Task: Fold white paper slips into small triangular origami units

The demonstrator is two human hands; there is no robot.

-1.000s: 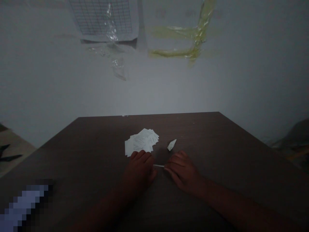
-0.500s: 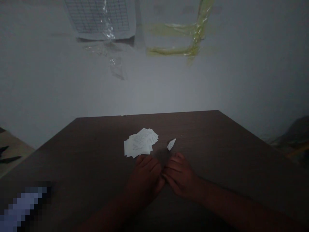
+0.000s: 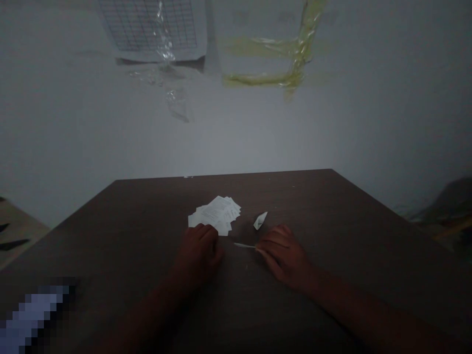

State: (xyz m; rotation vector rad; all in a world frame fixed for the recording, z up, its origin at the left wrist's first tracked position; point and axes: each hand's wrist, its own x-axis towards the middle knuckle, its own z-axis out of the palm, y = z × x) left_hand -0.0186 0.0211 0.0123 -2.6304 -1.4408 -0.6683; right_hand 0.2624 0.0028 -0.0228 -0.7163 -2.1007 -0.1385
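A dark wooden table (image 3: 332, 231) carries a fanned pile of small white printed slips (image 3: 217, 214). My left hand (image 3: 199, 250) lies curled with its fingertips touching the near edge of that pile. My right hand (image 3: 282, 253) rests to the right, fingers closed on the end of a thin folded white paper strip (image 3: 244, 245) that pokes out to the left. A small folded white paper piece (image 3: 260, 220) lies just beyond my right hand. The light is dim, so what the left fingers hold is unclear.
The table's far edge meets a pale wall (image 3: 368, 98) with a gridded sheet (image 3: 151, 24) and yellowish tape (image 3: 295, 54) stuck on it. A blurred-out patch (image 3: 33, 314) sits at the near left corner. Dark shapes lie on the floor at far left.
Half a second ago both hands were together over the strip. My left hand has since moved left and away to the pile; the strip shows again at my right fingertips.
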